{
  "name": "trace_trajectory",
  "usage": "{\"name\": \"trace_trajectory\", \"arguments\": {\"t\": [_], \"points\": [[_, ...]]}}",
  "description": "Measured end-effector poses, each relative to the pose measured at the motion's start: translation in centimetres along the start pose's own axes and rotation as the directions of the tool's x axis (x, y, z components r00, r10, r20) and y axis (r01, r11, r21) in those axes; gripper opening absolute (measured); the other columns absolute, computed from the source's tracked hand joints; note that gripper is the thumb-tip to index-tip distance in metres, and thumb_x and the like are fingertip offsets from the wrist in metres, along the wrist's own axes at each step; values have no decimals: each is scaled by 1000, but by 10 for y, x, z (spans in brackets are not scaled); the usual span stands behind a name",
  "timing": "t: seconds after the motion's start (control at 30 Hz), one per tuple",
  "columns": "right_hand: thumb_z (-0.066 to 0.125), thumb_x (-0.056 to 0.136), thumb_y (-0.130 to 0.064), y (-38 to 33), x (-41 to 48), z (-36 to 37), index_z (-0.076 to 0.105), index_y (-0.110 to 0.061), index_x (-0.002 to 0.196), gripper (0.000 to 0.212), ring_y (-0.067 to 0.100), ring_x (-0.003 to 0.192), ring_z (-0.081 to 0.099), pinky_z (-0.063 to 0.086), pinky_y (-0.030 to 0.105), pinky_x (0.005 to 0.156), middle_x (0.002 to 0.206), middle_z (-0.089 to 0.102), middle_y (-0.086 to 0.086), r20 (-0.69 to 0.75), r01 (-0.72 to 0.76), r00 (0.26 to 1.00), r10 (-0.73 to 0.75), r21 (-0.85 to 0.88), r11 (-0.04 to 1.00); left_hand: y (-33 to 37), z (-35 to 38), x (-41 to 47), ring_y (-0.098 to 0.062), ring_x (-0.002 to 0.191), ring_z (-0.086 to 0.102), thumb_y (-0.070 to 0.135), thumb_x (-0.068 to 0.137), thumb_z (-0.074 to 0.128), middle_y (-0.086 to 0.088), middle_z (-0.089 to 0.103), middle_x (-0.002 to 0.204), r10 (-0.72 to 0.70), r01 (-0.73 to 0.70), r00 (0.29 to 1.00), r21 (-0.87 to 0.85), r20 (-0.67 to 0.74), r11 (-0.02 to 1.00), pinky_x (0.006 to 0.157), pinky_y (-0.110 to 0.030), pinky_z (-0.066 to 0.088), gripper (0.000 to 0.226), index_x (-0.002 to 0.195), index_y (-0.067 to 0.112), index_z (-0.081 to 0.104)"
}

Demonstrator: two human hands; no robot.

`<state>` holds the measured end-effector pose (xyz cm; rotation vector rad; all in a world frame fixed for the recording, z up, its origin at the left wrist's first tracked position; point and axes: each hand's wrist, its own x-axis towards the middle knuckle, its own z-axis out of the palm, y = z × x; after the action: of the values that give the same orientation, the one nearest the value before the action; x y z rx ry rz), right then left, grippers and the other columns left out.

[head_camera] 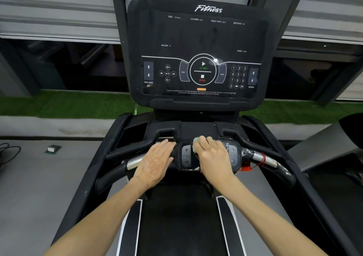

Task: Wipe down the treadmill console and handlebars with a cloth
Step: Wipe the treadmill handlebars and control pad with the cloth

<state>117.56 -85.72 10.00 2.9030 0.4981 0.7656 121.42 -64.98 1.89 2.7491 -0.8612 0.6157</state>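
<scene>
I am looking down at the treadmill console (198,49), which is standing upright ahead of me with its dark screen and printed buttons facing me. Below it, the handlebar (135,162) is running across the frame, with a small control pad (186,155) set in its middle. My right hand (213,155) is lying palm-down on that pad, fingers flattened and nearly straight, pressing the cloth (196,142) against the surface; only a pale green and white edge of the cloth is peeking out at my fingertips and along the thumb side, so I am holding it down under the palm rather than gripping it in a fist. My left hand (155,162) is resting open and flat on the handlebar just beside the pad, fingers together and pointing toward the console, holding nothing. A red cord (262,160) is wrapping the bar on the right side, with a red clip (245,166) hanging near it. The dark running belt (176,226) is lying beneath my forearms.
</scene>
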Motion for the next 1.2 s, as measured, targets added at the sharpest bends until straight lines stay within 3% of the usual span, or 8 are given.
{"name": "trace_trajectory", "arguments": {"t": [0.13, 0.27, 0.5, 0.63, 0.77, 0.93, 1.07, 1.2], "points": [[33, 78, -1, -19, -38, 8, 64, -1, 110, 44, 27, 84, 57, 46, 35, 74, 98, 60, 10, -20, 64, 998, -63, 20, 998, -2, 3, 0, -25, 139, 42, 29, 103, 29, -10, 52, 143, -13, 13, 1000, 0, 17, 1000, 116, -41, 31, 50, 143, 4, 45], [37, 76, -3, -27, -60, 7, 66, -4, 107, 42, 24, 82, 60, 49, 33, 71, 98, 63, 9, 33, 132, 990, -135, 82, 988, -1, 5, -1, -25, 138, 43, 29, 103, 29, -9, 53, 142, -9, 9, 1000, 5, 13, 1000, 115, -40, 32, 49, 143, 4, 46], [70, 53, 3, 0, -6, -2, 66, -4, 98, 45, 27, 79, 59, 49, 36, 68, 95, 64, 10, 22, -36, 999, 36, 4, 999, -2, 3, 0, -26, 136, 45, 29, 103, 30, -10, 55, 139, 2, -2, 1000, 0, -10, 1000, 117, -37, 28, 49, 141, 4, 47], [75, 57, -2, -17, -51, 3, 66, -2, 108, 52, 27, 85, 62, 52, 36, 72, 102, 64, 12, 91, 33, 995, -38, 53, 998, -2, 3, 0, -26, 135, 47, 29, 104, 30, -11, 56, 139, 15, -14, 1000, 11, -26, 1000, 114, -40, 34, 48, 141, 4, 47], [80, 47, -6, -14, -53, -4, 70, -8, 98, 53, 23, 78, 63, 50, 33, 66, 95, 66, 7, 164, 69, 983, -79, 67, 995, -2, 3, 0, -26, 135, 47, 28, 103, 31, -11, 57, 138, 13, -13, 1000, 3, -21, 1000, 110, -44, 41, 48, 140, 3, 47], [71, 56, 0, 5, -36, -5, 69, -7, 91, 36, 24, 72, 59, 48, 35, 62, 85, 62, 6, 87, -5, 996, 3, 18, 1000, -3, 2, 0, -26, 135, 46, 29, 104, 29, -11, 56, 138, 13, -13, 1000, 4, -13, 1000, 111, -44, 41, 48, 141, 4, 47], [30, 74, -4, -22, -55, 0, 69, -7, 93, 45, 22, 75, 58, 49, 33, 66, 89, 62, 6, 91, 141, 986, -142, 25, 990, 0, 1, 0, -27, 134, 48, 28, 103, 31, -12, 57, 137, 9, -9, 1000, 1, -17, 1000, 108, -45, 44, 48, 139, 3, 48], [41, 73, -4, -16, -58, 0, 68, -8, 103, 40, 21, 81, 60, 47, 31, 70, 95, 63, 3, 125, 166, 978, -169, 36, 985, -2, 1, 0, -27, 134, 48, 29, 103, 30, -13, 57, 137, 21, -21, 1000, 5, -15, 1000, 109, -45, 42, 48, 140, 3, 48]]}}
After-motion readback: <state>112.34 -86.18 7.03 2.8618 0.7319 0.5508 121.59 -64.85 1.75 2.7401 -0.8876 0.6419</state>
